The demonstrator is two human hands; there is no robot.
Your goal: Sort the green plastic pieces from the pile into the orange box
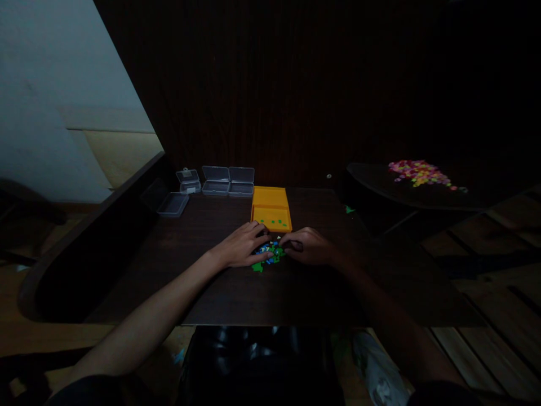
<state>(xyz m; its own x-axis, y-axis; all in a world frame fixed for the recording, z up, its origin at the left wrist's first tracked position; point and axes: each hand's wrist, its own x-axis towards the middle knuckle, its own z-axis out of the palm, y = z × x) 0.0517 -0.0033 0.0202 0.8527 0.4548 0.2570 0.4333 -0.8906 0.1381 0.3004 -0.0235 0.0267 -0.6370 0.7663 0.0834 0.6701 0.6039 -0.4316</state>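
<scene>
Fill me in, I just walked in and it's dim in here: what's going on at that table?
A person has both hands on a small pile of tiny pieces, green, blue and white, on a dark table. The left hand lies flat at the pile's edge. The right hand has its fingers curled over the pile. Just behind is an orange tray with a few green bits in it. Clear boxes sit at the back left, open.

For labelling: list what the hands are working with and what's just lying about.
In use: left hand and right hand on the pile of small coloured pieces; orange tray behind it, green pieces inside.
Lying about: clear plastic boxes, back left; pink and yellow pile, far right.
</scene>
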